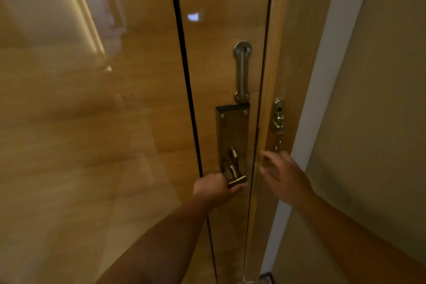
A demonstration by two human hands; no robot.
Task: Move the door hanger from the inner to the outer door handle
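The left hand (pixel 213 188) is wrapped around the door handle (pixel 237 181), a brass lever low on a glossy wooden door (pixel 221 30). The fingers curl under the lever's free end, and the forearm comes up from the bottom centre of the view.

Starting at the far left, a wide shiny wood panel (pixel 80 134) fills that side, blurred with reflections. A thin black vertical gap (pixel 187 90) divides it from the door. On the door, the lever sits on a tall brass plate (pixel 231 131), and above the plate is a slotted metal chain track (pixel 242 71), fixed upright near the door's right edge.

That right edge lies close against the wooden door frame (pixel 276 64), with only a thin dark line between them. A brass chain anchor (pixel 278 116) is mounted on the frame, a short chain hanging from it.

The right hand (pixel 282 175) hovers just right of the lever, in front of the frame and below the chain, fingers spread and loosely bent, holding nothing. Further right run a pale trim strip (pixel 322 99) and a plain beige wall (pixel 380 110).

No door hanger shows on the lever or anywhere in view.
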